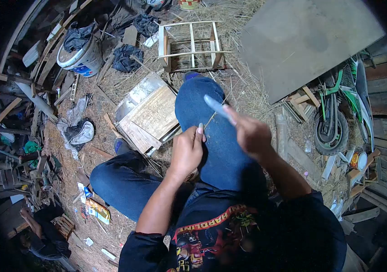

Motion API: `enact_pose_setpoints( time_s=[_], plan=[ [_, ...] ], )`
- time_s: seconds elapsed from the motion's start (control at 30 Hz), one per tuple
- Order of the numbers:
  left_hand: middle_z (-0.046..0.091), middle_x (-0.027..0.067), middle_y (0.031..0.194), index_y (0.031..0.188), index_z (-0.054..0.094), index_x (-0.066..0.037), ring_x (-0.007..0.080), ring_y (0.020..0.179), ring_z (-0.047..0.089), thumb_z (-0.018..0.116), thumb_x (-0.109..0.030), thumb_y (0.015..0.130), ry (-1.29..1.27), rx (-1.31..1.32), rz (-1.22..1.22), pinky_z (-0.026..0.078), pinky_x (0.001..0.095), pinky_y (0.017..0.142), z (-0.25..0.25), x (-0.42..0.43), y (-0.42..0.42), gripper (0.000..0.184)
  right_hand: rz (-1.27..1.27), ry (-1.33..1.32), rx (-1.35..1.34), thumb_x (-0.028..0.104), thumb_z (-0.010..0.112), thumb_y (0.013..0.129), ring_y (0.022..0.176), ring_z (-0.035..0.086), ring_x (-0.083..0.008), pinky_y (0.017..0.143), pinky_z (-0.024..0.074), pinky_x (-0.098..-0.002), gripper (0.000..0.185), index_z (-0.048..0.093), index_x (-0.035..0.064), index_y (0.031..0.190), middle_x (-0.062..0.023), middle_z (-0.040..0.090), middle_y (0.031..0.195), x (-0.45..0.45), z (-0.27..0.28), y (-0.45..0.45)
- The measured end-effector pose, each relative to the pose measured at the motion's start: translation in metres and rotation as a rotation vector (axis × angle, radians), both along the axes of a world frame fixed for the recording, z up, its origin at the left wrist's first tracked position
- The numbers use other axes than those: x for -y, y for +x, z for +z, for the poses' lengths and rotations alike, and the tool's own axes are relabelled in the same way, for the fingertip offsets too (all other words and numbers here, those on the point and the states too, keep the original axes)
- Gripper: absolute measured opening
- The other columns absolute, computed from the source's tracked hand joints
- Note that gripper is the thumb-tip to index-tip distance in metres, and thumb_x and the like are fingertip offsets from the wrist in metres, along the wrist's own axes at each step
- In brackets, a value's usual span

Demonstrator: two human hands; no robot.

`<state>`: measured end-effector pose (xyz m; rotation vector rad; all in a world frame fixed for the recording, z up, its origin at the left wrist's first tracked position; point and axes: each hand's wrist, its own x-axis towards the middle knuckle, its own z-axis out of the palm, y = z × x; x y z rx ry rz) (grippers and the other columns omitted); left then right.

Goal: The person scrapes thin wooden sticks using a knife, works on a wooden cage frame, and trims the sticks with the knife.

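My left hand (188, 152) is closed around the lower end of a thin bamboo-like stick (209, 119), with thumb and fingers pressed together. The stick slants up and away across the knee of my jeans. My right hand (250, 135) grips a knife (214, 104), its pale blade pointing up and left over the stick. Blade and hand are slightly blurred, and I cannot tell whether the blade touches the stick. The knife's handle is mostly hidden in my fist.
A wooden cage frame (192, 53) stands ahead, beside wooden boards (153, 111). A white bucket (82, 61) is at the left, a large flat panel (300, 34) at the right. Behind it leans a green motorbike (338, 102). Another person (43, 233) sits lower left.
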<state>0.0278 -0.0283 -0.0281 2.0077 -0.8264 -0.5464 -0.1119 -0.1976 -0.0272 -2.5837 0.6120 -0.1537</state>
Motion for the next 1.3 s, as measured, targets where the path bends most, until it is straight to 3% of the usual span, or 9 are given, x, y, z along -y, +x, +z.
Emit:
enact_pose_setpoints(
  time_s=[0.07,0.13,0.2,0.33,0.83,0.93,1.07,1.2,1.3],
  plan=[
    [0.065,0.0242,0.07,0.08,0.065,0.002,0.0414,0.065,0.067,0.055,-0.025,0.108,0.028,-0.112,0.008,0.049,0.0491,0.063,-0.002,-0.001,0.001,0.04,-0.064,0.078,0.306,0.002,0.061,0.095,0.076,0.074,-0.0331,0.067,0.0585,-0.0405,0.043,0.069,0.0117,0.136,-0.0188,0.075,0.096,0.012,-0.006,0.007],
    [0.062,0.0183,0.064,0.079,0.066,0.002,0.0287,0.06,0.061,0.052,-0.029,0.11,0.022,-0.191,0.024,0.047,0.043,0.061,-0.003,-0.002,0.001,0.046,-0.054,0.027,0.29,0.001,0.061,0.094,0.073,0.072,-0.0341,0.065,0.0575,-0.0413,0.044,0.07,0.0129,0.136,-0.018,0.074,0.09,0.005,-0.005,0.004],
    [0.059,0.0151,0.062,0.079,0.066,0.001,0.0241,0.059,0.057,0.053,-0.031,0.11,0.025,-0.271,0.043,0.045,0.0406,0.06,-0.014,-0.003,0.004,0.047,-0.031,0.005,0.112,-0.001,0.061,0.093,0.073,0.072,-0.0353,0.064,0.0567,-0.043,0.046,0.07,0.0147,0.136,-0.0187,0.073,0.09,-0.001,0.002,0.001],
    [0.054,0.0092,0.06,0.077,0.065,0.0,0.0166,0.058,0.05,0.053,-0.033,0.11,0.051,-0.431,0.083,0.042,0.0366,0.059,-0.022,-0.005,0.004,0.049,-0.054,0.051,0.266,-0.002,0.061,0.093,0.072,0.072,-0.0352,0.063,0.0561,-0.0425,0.048,0.07,0.0163,0.136,-0.0192,0.073,0.089,0.002,-0.005,0.002],
    [0.061,0.0187,0.064,0.079,0.066,0.001,0.0297,0.058,0.06,0.053,-0.031,0.11,0.065,-0.165,0.092,0.047,0.0439,0.061,-0.003,0.003,-0.009,0.046,0.004,-0.002,0.224,-0.001,0.059,0.092,0.071,0.072,-0.0343,0.062,0.0561,-0.0441,0.05,0.069,0.0158,0.138,-0.0178,0.072,0.084,-0.006,-0.006,-0.006],
    [0.062,0.0189,0.065,0.079,0.066,0.0,0.0302,0.059,0.061,0.053,-0.031,0.11,0.045,-0.156,0.093,0.047,0.0439,0.061,-0.003,0.003,-0.01,0.046,0.047,-0.015,0.137,-0.001,0.06,0.092,0.071,0.071,-0.034,0.062,0.0557,-0.0439,0.05,0.069,0.0164,0.137,-0.0176,0.072,0.084,-0.011,0.005,-0.007],
    [0.062,0.0191,0.065,0.079,0.066,0.0,0.0303,0.059,0.062,0.053,-0.03,0.11,0.041,-0.162,0.103,0.048,0.0437,0.062,-0.001,0.002,-0.009,0.045,-0.037,-0.018,0.267,0.001,0.062,0.091,0.07,0.071,-0.0325,0.061,0.055,-0.0436,0.052,0.069,0.0203,0.139,-0.0153,0.071,0.081,-0.004,-0.002,-0.002],
    [0.062,0.0185,0.065,0.08,0.066,0.0,0.03,0.059,0.062,0.053,-0.03,0.11,0.034,-0.157,0.096,0.048,0.043,0.062,0.0,0.002,-0.009,0.044,0.075,0.021,0.108,0.002,0.061,0.093,0.072,0.072,-0.0322,0.062,0.0559,-0.0421,0.046,0.07,0.0173,0.136,-0.0161,0.073,0.086,-0.011,0.007,-0.006],
    [0.062,0.0178,0.065,0.081,0.066,0.001,0.0286,0.058,0.06,0.053,-0.029,0.11,0.026,-0.158,0.113,0.047,0.0426,0.062,-0.004,0.001,-0.012,0.044,-0.027,-0.045,0.268,0.003,0.062,0.093,0.068,0.072,-0.03,0.058,0.0546,-0.0408,0.048,0.071,0.0217,0.136,-0.0139,0.072,0.082,-0.006,0.0,-0.002]
  ],
)
